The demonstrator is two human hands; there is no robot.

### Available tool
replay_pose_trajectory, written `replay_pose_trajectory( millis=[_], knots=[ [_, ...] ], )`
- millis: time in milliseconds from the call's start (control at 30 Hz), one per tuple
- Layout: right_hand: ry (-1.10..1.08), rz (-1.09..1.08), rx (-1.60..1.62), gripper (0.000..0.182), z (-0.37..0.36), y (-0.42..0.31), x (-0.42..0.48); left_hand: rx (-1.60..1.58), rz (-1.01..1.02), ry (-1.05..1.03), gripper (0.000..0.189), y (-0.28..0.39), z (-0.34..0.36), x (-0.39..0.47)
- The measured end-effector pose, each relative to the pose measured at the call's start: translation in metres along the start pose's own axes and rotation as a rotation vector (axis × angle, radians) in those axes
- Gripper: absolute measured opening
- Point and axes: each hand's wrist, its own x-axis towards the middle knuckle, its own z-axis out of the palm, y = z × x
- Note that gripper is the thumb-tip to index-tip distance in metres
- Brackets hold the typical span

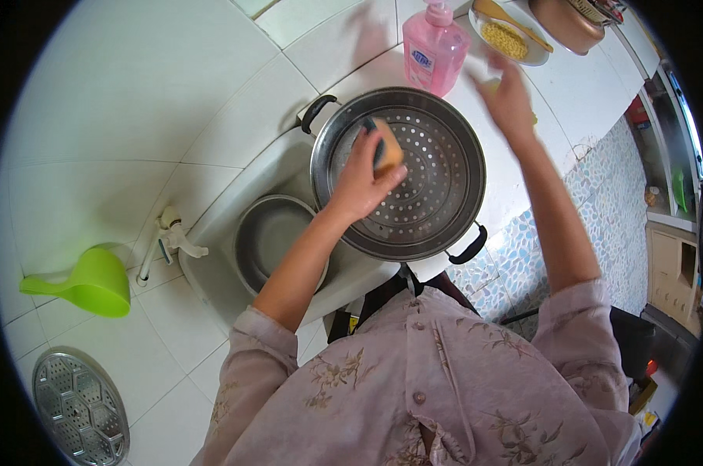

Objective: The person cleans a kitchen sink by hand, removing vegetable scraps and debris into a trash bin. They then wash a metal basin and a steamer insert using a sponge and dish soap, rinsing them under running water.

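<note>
My left hand (363, 180) grips an orange sponge (391, 148) with a dark scouring side, over the perforated inside of a metal steamer pot (430, 192). The pot has two black side handles and rests partly on the sink's rim and partly on the white counter. Blurred by motion, my right hand (507, 102) is above the counter beyond the pot, thumb and fingers apart. Part of a yellowish thing shows behind it, too covered to name. Near that hand stands a pink pump bottle (436, 55) bearing a label.
A grey metal pot (272, 233) sits in the sink (211, 285), close to a white tap (179, 236). A green dipper (98, 282) and a perforated metal steamer plate (80, 408) are at left. Far back are a plate (540, 58) with yellow grains and a wooden spoon (511, 20), and a copper-coloured pot (567, 29).
</note>
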Motion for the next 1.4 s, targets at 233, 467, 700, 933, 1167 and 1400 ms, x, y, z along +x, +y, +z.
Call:
replay_pose_trajectory(
  millis=[233, 467, 700, 933, 1167, 1400],
  knots=[
    [-0.415, 0.203, -0.184, 0.065, 0.03, 0.031, -0.094, 0.409, 0.119, -0.284, 0.029, 0.001, 0.054, -0.019],
    [-0.452, 0.207, -0.189, 0.066, 0.028, 0.027, -0.092, 0.549, 0.171, -0.084, 0.02, -0.003, 0.05, 0.062],
    [-0.449, 0.276, -0.192, 0.061, 0.028, 0.02, -0.095, 0.431, 0.331, -0.308, 0.016, 0.008, 0.087, -0.023],
    [-0.439, 0.301, -0.144, 0.056, 0.031, 0.032, -0.092, 0.567, 0.015, -0.363, 0.021, -0.032, 0.037, 0.017],
    [-0.396, 0.271, -0.115, 0.054, 0.034, 0.03, -0.094, 0.455, 0.21, -0.177, 0.014, -0.008, 0.088, 0.059],
    [-0.387, 0.264, -0.178, 0.063, 0.034, 0.038, -0.097, 0.425, 0.156, -0.561, 0.017, -0.023, 0.068, -0.031]
  ],
)
